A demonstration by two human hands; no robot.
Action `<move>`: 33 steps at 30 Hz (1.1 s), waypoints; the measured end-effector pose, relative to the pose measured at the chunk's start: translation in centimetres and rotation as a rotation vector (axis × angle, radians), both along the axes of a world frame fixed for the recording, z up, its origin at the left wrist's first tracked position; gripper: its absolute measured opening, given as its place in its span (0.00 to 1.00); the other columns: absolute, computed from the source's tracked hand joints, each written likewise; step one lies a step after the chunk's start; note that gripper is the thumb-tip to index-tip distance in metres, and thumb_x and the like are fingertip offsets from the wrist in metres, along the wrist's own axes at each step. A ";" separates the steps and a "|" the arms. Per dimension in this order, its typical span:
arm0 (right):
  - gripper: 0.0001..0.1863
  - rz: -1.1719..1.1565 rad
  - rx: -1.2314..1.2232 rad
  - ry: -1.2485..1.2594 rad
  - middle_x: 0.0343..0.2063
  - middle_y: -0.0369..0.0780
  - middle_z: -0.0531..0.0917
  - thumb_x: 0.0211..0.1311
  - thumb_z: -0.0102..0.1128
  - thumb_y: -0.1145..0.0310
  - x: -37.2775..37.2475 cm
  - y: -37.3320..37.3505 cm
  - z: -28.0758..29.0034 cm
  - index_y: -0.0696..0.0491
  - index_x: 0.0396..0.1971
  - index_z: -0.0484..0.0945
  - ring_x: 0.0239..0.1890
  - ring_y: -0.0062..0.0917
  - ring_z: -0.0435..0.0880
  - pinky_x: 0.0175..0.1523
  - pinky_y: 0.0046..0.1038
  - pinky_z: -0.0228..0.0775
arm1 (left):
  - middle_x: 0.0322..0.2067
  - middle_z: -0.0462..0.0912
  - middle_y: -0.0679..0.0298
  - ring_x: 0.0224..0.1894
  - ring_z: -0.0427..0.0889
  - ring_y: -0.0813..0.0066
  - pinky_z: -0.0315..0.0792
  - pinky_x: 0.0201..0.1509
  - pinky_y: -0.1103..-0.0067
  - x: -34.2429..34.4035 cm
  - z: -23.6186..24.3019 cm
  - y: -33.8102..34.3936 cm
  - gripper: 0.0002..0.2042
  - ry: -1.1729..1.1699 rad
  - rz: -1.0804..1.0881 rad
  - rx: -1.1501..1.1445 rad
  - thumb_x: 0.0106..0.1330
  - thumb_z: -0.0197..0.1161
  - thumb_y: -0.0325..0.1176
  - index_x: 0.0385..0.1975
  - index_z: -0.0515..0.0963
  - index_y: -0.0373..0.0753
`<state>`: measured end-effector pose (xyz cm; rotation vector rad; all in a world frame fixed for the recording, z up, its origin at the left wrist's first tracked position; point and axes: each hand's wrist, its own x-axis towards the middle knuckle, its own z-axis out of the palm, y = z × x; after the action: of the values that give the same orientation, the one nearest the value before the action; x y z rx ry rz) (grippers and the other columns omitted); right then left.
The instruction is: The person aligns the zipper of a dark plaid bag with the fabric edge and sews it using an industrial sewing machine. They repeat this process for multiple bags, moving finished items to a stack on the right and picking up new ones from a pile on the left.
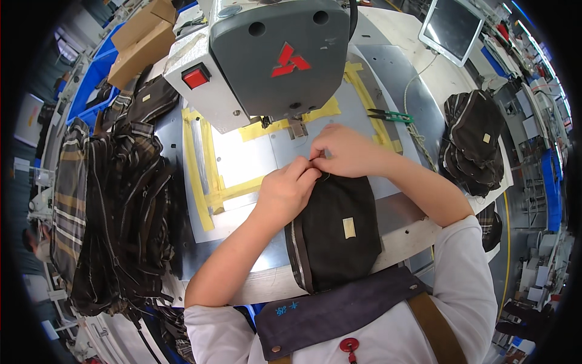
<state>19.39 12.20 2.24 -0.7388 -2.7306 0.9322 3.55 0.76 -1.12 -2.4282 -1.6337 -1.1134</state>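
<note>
My left hand (pixel 290 185) and my right hand (pixel 344 153) meet just below the sewing machine's needle area (pixel 267 121), both pinching the top end of a dark fabric pouch (pixel 330 230). The pouch lies over the table's front edge, with a zipper along its left side and a small pale label on its face. Its pinched edge is partly hidden by my fingers. Around them is the metal work plate (pixel 239 158), edged with yellow tape. A grey and white sewing machine head (pixel 273 79) stands above. Green-handled thread snips (pixel 391 115) lie to the right.
Piles of dark and plaid zippered pouches (pixel 106 212) cover the left side; another stack (pixel 470 139) sits right. Blue bins (pixel 91 91) and a cardboard box (pixel 142 36) are back left. A tablet screen (pixel 451 27) stands back right. Another person (pixel 39 242) shows at the far left.
</note>
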 end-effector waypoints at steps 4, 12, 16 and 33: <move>0.06 -0.028 0.122 0.187 0.27 0.39 0.81 0.53 0.60 0.68 -0.4 -1.1 -0.5 0.53 0.29 0.81 0.39 0.34 0.78 0.56 0.37 0.64 | 0.31 0.76 0.64 0.28 0.81 0.65 0.75 0.28 0.74 -0.6 -0.2 0.2 0.10 -0.158 0.076 -0.041 0.48 0.69 0.22 0.29 0.76 0.40; 0.09 0.033 0.674 0.527 0.29 0.32 0.78 0.44 0.69 0.71 0.7 -2.9 -1.1 0.50 0.28 0.81 0.40 0.25 0.78 0.63 0.48 0.59 | 0.30 0.75 0.65 0.29 0.81 0.65 0.75 0.28 0.74 -1.0 0.1 -0.1 0.15 -0.346 0.166 -0.014 0.42 0.68 0.15 0.29 0.75 0.40; 0.10 0.022 0.677 0.542 0.29 0.31 0.79 0.42 0.70 0.71 0.7 -3.0 -1.0 0.49 0.27 0.81 0.39 0.23 0.79 0.63 0.48 0.58 | 0.33 0.78 0.65 0.29 0.81 0.66 0.75 0.27 0.76 -1.1 0.2 0.1 0.16 -0.319 0.135 0.048 0.41 0.68 0.15 0.29 0.74 0.39; 0.06 0.093 0.592 0.456 0.27 0.33 0.77 0.49 0.66 0.70 0.3 -2.7 -1.5 0.50 0.27 0.78 0.37 0.27 0.77 0.65 0.48 0.54 | 0.29 0.83 0.58 0.29 0.84 0.62 0.77 0.34 0.76 -0.6 -0.1 0.0 0.08 -0.403 0.123 -0.219 0.50 0.66 0.19 0.30 0.78 0.35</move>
<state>19.65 9.50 0.73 -0.2492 -2.4323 0.2206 2.98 0.79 -1.22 -2.2885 -2.0865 -1.5575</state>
